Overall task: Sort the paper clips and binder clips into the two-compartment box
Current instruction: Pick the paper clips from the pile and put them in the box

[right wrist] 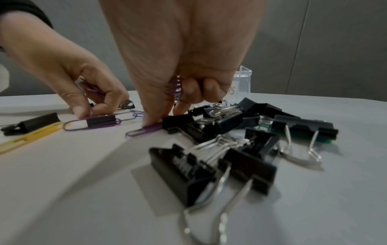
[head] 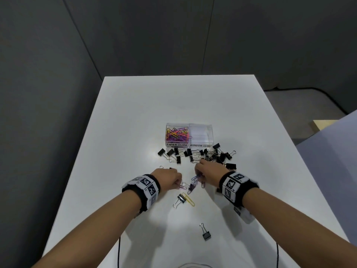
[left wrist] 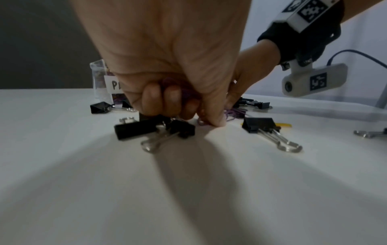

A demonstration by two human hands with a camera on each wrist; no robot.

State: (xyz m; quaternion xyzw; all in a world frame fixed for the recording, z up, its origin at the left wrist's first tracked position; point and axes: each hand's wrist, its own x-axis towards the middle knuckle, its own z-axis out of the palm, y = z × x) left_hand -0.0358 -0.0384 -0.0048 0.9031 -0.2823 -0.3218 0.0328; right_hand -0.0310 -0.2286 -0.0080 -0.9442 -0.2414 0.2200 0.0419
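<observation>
A clear two-compartment box (head: pixel 210 139) stands mid-table. Its left half, labelled PAPER CLIPS, holds coloured paper clips (head: pixel 176 134); its right half, labelled BINDER CLIPS, looks empty. Black binder clips (head: pixel 193 154) lie scattered in front of it. My left hand (head: pixel 178 185) holds purple paper clips (left wrist: pixel 173 84) in its curled fingers and pinches another on the table (left wrist: pixel 201 123). My right hand (head: pixel 199 176) also keeps purple clips (right wrist: pixel 174 86) in its palm, while thumb and finger press on a purple paper clip (right wrist: pixel 142 130) on the table.
A yellow paper clip (head: pixel 189 199) and a binder clip (head: pixel 181 198) lie just in front of my hands. A lone binder clip (head: pixel 206 233) sits nearer the front edge. The white table (head: pixel 135 117) has bare surface left of and behind the box.
</observation>
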